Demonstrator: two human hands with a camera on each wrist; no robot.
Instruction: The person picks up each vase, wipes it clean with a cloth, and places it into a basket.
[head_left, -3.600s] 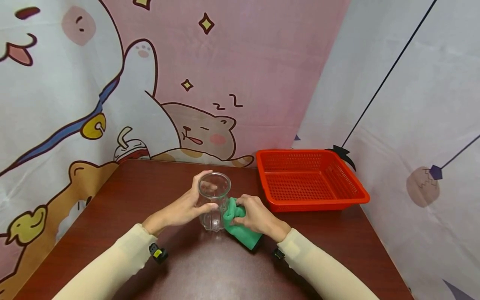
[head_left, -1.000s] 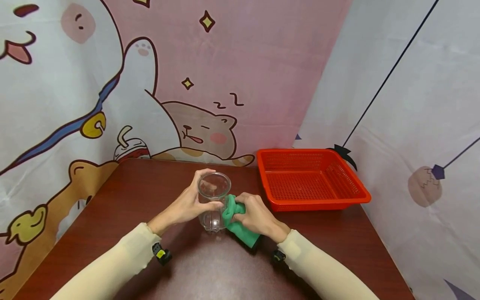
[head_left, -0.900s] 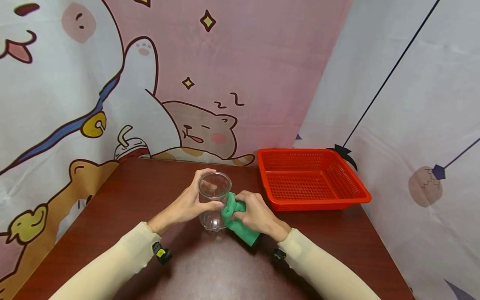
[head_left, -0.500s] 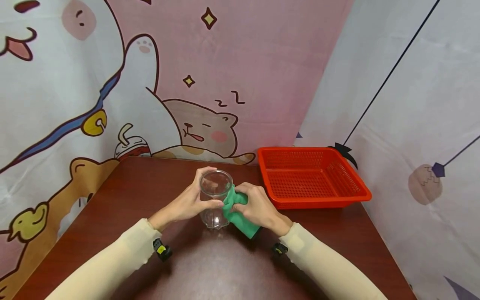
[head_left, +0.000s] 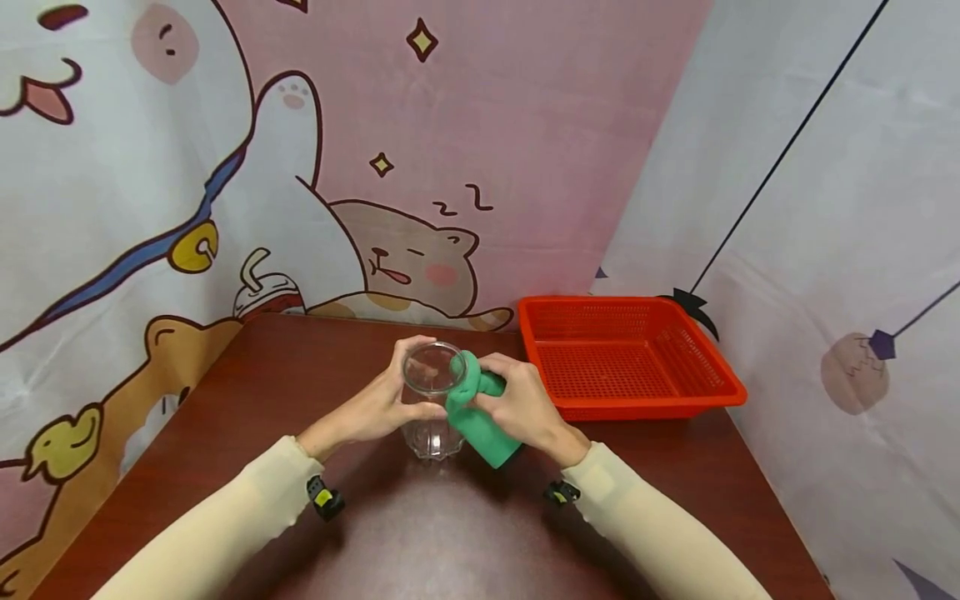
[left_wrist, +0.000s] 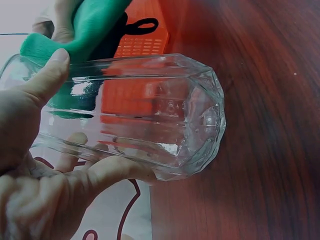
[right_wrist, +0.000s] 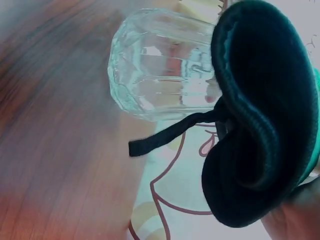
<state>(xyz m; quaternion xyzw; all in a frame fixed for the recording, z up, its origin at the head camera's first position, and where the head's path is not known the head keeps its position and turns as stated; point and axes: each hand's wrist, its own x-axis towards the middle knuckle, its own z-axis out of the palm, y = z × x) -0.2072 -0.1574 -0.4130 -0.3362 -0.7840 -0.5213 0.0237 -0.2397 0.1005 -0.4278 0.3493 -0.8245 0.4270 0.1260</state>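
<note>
At desk (head_left: 225, 433) centre, the left hand (head_left: 375, 408) gripped the upright glass jar (head_left: 430, 400) while the right hand (head_left: 525, 408), clutching the green cloth (head_left: 480, 417) at the jar's 3 o'clock rim, wiped; working inside apparently came next.

The only readable marks are two sleep z's (head_left: 459, 202) (hand-drawn) on the pink backdrop (head_left: 525, 125) — nothing else.

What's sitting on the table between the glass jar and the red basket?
In the head view, the right hand with the bunched green cloth lies between the glass jar and the red basket, the cloth pressed against the jar's rim.
</note>
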